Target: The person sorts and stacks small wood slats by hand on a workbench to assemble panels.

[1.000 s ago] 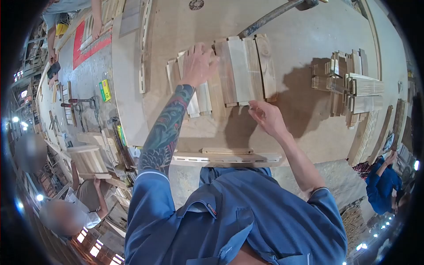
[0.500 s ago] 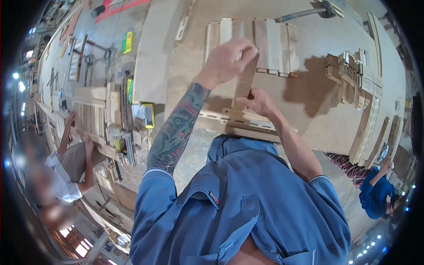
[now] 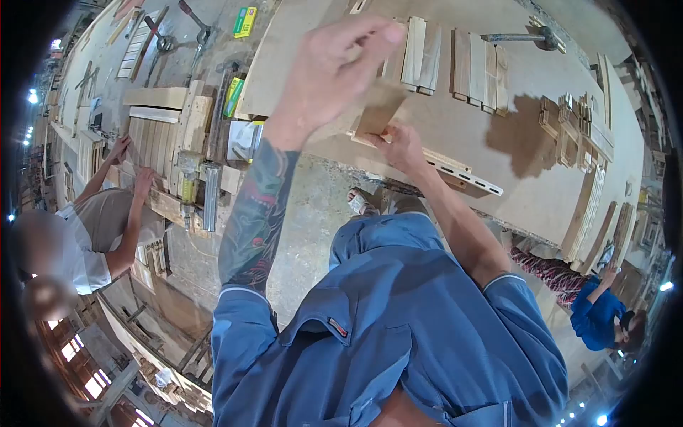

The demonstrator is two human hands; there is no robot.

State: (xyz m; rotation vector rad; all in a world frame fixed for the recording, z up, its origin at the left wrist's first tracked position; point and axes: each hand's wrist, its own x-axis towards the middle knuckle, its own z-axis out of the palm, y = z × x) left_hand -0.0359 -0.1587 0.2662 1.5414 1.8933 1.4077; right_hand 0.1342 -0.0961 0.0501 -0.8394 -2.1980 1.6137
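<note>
My right hand [image 3: 405, 146] is closed around the near end of a short flat wooden board [image 3: 382, 107], which slants away from me above the workbench. A long slotted wooden strip [image 3: 462, 173] lies by the bench's near edge, close to that hand. Raised above and left of the board is my left hand [image 3: 324, 75], slightly blurred, with its fingers curled together. Whether anything sits between those fingertips is hidden. Beyond the hands, short boards [image 3: 421, 57] lie side by side, with another group of boards [image 3: 480, 71] to their right.
A hammer [image 3: 544, 39] lies at the back right, and stacked wood pieces [image 3: 576, 132] stand on the right. At left, a person [image 3: 92, 242] handles slats [image 3: 151, 139] on another bench. Another person [image 3: 601, 313] is at far right. Yellow-green boxes [image 3: 244, 23] lie upper left.
My left hand has lifted off the board, up and to the left. The board, still in my right hand, now lies at a different slant. The whole view has shifted a little.
</note>
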